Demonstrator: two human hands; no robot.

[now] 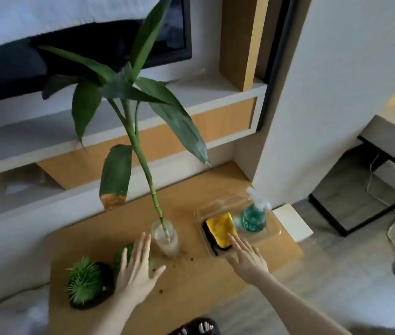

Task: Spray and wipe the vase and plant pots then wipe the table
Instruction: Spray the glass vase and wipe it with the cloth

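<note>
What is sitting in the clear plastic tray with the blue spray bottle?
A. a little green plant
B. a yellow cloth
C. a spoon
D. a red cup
B: the clear tray holds a folded yellow cloth right beside the spray bottle, and the right hand is reaching toward that cloth with straight fingers.

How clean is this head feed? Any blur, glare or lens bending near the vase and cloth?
Head view: dim, soft daylight, no hard glare. The glass vase and yellow cloth read slightly soft; the spray bottle too. Both hands, left hand and right hand, show mild motion blur. Wide-angle bending curves the shelf edges; the top-left corner is smeared.
</note>
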